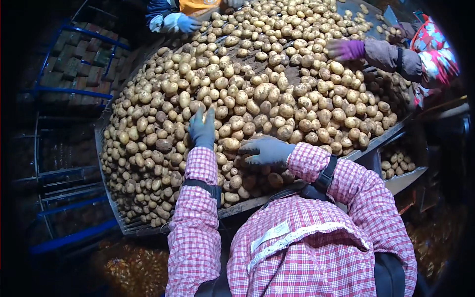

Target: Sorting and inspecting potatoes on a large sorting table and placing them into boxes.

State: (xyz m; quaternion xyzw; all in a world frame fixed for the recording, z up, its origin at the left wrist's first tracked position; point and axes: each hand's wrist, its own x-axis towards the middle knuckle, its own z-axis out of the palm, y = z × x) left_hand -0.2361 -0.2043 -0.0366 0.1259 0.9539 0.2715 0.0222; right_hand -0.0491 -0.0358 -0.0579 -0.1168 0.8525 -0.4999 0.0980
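Note:
A large heap of soil-dusted potatoes (222, 81) covers the sorting table in front of me. My left hand (202, 128), in a grey-blue work glove, reaches over the left-middle part of the heap, its fingers apart and touching potatoes. Closer to the near edge, my right hand (268, 150) in a similar glove lies low over the potatoes with its fingers pointing left. Its palm is turned away, so whether it holds a potato is hidden. Both of my sleeves are pink checked cloth with dark straps.
The table's metal rim (245, 205) runs along my body. A co-worker's purple-gloved hand (347, 49) is over the heap at upper right; another's blue-gloved hand (188, 23) is at upper left. A side bin (406, 180) holds potatoes. Blue metal frames (74, 90) stand at left.

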